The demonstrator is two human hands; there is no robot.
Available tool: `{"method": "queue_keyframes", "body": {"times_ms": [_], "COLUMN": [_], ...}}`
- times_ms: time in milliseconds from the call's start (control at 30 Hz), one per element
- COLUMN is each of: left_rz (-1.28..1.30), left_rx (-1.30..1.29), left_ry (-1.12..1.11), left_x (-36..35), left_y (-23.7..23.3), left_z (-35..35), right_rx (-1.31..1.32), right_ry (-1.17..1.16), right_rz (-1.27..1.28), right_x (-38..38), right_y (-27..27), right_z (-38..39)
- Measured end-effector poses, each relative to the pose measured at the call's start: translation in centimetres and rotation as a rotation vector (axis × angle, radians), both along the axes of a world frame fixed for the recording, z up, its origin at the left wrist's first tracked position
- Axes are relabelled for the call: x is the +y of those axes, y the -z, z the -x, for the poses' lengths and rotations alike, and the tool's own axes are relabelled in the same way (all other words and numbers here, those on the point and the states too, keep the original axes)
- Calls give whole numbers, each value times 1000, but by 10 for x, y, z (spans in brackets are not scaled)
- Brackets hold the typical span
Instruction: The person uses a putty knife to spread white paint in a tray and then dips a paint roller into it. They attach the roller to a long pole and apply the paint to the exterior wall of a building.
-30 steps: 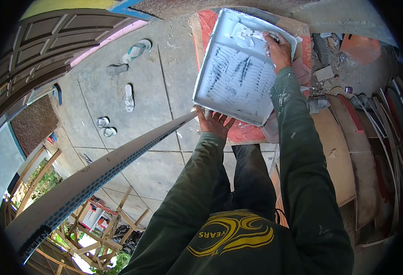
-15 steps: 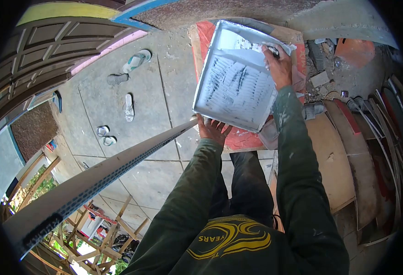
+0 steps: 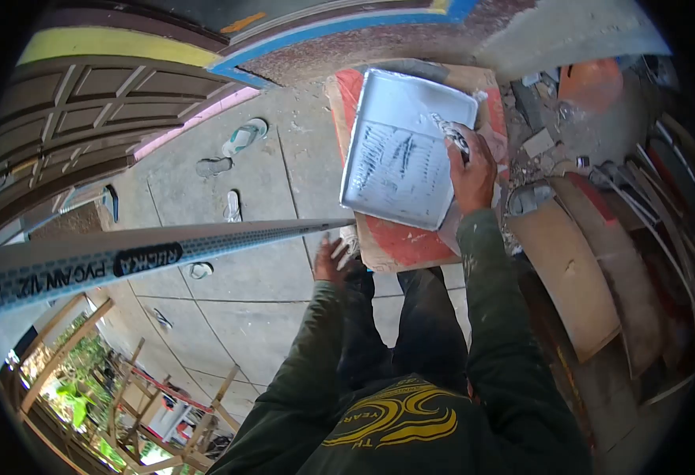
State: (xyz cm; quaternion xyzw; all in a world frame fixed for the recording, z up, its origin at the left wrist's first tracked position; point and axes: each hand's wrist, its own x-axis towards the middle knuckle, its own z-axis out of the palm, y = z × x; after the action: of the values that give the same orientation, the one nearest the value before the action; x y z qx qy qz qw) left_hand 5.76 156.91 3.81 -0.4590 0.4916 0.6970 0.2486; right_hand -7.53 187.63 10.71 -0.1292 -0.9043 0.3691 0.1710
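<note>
My right hand (image 3: 474,170) is closed on a paint-smeared tool (image 3: 448,129), whose white-coated end points over the tray; its exact kind is hidden by paint and fingers. Below it lies a rectangular paint tray (image 3: 401,207), its ribbed slope streaked with white paint. My left hand (image 3: 330,260) hangs left of the tray, fingers apart and holding nothing. Just above its fingertips runs a long PVC pipe (image 3: 236,234), which stretches from the left edge of the view to near the tray's lower left corner.
The tray rests on a red and brown board (image 3: 410,247). Slippers (image 3: 244,137) lie on the concrete floor (image 3: 244,332) at left. On the right are curved wooden panels (image 3: 565,273) and rubble (image 3: 537,142). A panelled door (image 3: 102,103) stands at upper left.
My left hand has let go of the tray's lower edge and drawn back toward me. My right hand has moved lower in view with the tool. The pipe's near end has shifted upward in view.
</note>
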Motion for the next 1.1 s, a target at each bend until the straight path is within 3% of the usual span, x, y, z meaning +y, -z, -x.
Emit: {"method": "queue_keyframes", "body": {"times_ms": [67,233,333,433,567,600,667,700,767,833,933,1100], "left_rz": [40,239,212,200,158,151,103,121,137,148,151,189], "left_rx": [82,455,710,823,858,851,840,842,880,1044,1034,1017], "left_ry": [15,275,432,483,449,451,467,436,508,591,606,566], "left_x": [-25,-52,-29,-13,-9,-11,-13,-7,-16,-13,-2,10], "left_y": [-3,-42,-97,-134,-147,-148,-148,-154,-152,-146,-150,-147], "left_z": [8,60,96,117,127,128,131,129,118,122,114,111], "right_rx": [-127,-35,-130,-289,-403,-411,-196,-266,-485,-541,-415,-497], "right_ry": [37,172,167,230,157,161,290,350,517,563,499,567], "right_rz": [-33,52,18,-23,-90,-94,-351,-469,-404,-100,-59,183], "right_x": [6,-10,-32,-70,-103,-99,-85,-67,-35,-4,25,37], "right_y": [11,4,24,41,70,57,31,33,61,72,101,92], "right_z": [-10,-63,-105,-139,-174,-171,-165,-170,-198,-208,-229,-232]}}
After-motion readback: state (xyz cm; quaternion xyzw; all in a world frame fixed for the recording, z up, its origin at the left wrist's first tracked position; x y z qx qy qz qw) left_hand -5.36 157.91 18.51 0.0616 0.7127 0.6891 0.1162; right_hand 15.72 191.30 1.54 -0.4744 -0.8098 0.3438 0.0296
